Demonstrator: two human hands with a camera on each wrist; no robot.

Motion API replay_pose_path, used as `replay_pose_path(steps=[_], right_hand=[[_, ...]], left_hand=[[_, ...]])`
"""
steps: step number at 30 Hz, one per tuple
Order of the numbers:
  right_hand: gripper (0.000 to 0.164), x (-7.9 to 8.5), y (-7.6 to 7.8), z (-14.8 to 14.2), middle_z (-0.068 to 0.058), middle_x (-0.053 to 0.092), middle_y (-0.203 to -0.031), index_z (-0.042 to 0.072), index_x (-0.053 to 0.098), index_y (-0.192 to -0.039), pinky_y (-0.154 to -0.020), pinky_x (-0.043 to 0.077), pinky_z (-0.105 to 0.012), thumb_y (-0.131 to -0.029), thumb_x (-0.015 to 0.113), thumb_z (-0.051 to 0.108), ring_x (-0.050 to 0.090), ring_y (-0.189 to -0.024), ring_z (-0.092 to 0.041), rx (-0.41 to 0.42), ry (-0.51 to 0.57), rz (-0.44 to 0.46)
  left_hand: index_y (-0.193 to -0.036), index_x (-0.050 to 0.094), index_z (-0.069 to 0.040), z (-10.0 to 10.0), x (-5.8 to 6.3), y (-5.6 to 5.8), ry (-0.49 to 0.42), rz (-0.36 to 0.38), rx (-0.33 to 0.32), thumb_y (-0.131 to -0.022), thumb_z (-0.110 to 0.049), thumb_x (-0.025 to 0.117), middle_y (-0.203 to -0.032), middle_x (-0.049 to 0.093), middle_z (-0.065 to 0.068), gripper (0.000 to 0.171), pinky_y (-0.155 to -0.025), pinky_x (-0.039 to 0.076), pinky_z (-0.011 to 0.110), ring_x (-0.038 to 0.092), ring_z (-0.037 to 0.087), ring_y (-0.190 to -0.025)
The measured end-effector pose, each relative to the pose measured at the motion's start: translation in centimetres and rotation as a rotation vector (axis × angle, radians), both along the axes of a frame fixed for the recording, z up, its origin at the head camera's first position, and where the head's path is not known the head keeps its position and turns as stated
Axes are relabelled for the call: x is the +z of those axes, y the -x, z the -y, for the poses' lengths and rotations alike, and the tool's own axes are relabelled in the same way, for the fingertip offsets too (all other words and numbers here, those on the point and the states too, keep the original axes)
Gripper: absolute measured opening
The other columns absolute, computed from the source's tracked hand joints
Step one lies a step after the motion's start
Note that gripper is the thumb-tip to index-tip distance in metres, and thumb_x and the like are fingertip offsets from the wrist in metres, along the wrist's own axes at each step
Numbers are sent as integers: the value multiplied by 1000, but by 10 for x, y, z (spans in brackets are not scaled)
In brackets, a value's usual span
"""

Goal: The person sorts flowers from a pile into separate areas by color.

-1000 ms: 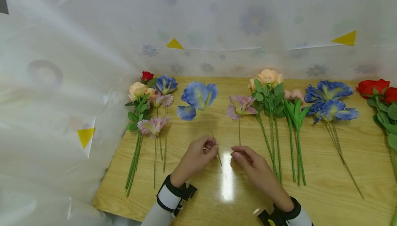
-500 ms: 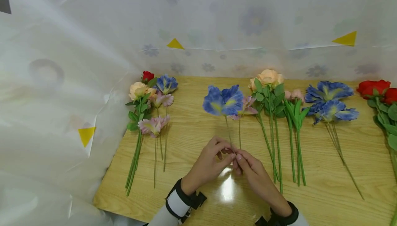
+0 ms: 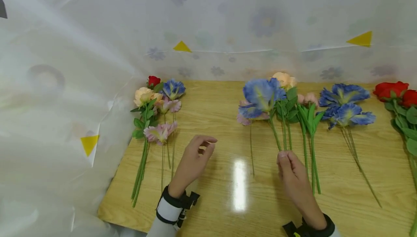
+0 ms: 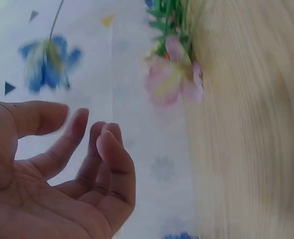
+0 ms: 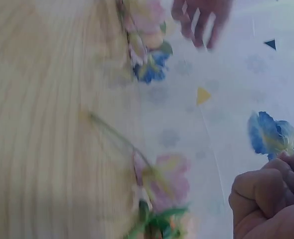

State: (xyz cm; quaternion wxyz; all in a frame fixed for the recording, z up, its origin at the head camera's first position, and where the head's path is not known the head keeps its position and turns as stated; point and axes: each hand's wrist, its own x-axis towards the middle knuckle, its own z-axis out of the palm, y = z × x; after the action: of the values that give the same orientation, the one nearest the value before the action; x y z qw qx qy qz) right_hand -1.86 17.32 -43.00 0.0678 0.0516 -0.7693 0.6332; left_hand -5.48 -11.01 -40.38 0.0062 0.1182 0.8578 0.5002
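My right hand (image 3: 294, 175) pinches the thin stem of a blue iris (image 3: 262, 94) between thumb and fingers. Its ruffled bloom, yellow-green at the centre, overlaps a pink flower (image 3: 244, 118) and peach roses (image 3: 283, 79) in the head view. Right wrist view: the same iris (image 5: 271, 134) shows just past my curled fingers (image 5: 261, 186). My left hand (image 3: 193, 161) hangs over the table's left-middle part, fingers loosely bent and holding nothing. In the left wrist view its palm (image 4: 42, 194) shows, with the held iris (image 4: 50, 64) beyond the thumb.
At the left lie peach roses (image 3: 143, 96), a red rose (image 3: 154, 81), another blue iris (image 3: 173, 88) and pink flowers (image 3: 160, 132). Pink tulips (image 3: 307, 99), two blue irises (image 3: 350, 115) and red roses (image 3: 391, 90) lie to the right on the wooden table (image 3: 208, 208).
The blue iris went from my left hand to my right as the hands met. My right hand then carried it rightward over the peach roses; my left hand let go and drew back left.
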Motion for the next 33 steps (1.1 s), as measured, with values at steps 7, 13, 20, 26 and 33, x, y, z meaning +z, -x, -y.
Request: replay_pose_path(steps=[7, 13, 20, 26, 33], right_hand=[[35, 2, 0, -55, 3, 37, -62, 3, 49, -94, -41, 26, -34, -109, 32, 30, 28, -42, -15, -241, -52, 138], [33, -2, -5, -105, 7, 46, -64, 17, 54, -98, -43, 31, -30, -107, 31, 38, 36, -44, -14, -474, -195, 340], [55, -9, -13, -145, 4, 48, -70, 5, 51, -122, -47, 36, -34, -106, 14, 42, 41, -50, -21, -598, -472, 581], [58, -13, -15, -158, -10, 48, -77, -1, 48, -129, -51, 35, -34, -106, 10, 36, 41, -53, -20, -646, -517, 636], [56, -17, -13, -164, -23, 53, -102, -3, 46, -134, -60, 35, -37, -107, 12, 32, 42, -60, -15, -665, -534, 631]], left_hand=[[-120, 64, -10, 30, -7, -2, 149, 67, 217, -103, -17, 53, -122, 60, 11, 20, -79, 51, 34, 61, 25, -103], [-119, 65, 2, 47, -15, 1, 308, 94, 359, -98, -10, 56, -121, 61, 23, 26, -87, 49, 48, 57, 37, -107], [-121, 62, 9, 57, -29, 5, 458, 131, 454, -96, -16, 61, -121, 58, 32, 34, -90, 49, 55, 57, 46, -110], [-127, 56, 9, 61, -38, 11, 512, 163, 502, -96, -19, 60, -122, 53, 36, 41, -85, 49, 59, 57, 51, -106], [-124, 60, 5, 61, -38, 17, 587, 118, 551, -96, -19, 61, -123, 50, 32, 38, -78, 50, 59, 57, 50, -102]])
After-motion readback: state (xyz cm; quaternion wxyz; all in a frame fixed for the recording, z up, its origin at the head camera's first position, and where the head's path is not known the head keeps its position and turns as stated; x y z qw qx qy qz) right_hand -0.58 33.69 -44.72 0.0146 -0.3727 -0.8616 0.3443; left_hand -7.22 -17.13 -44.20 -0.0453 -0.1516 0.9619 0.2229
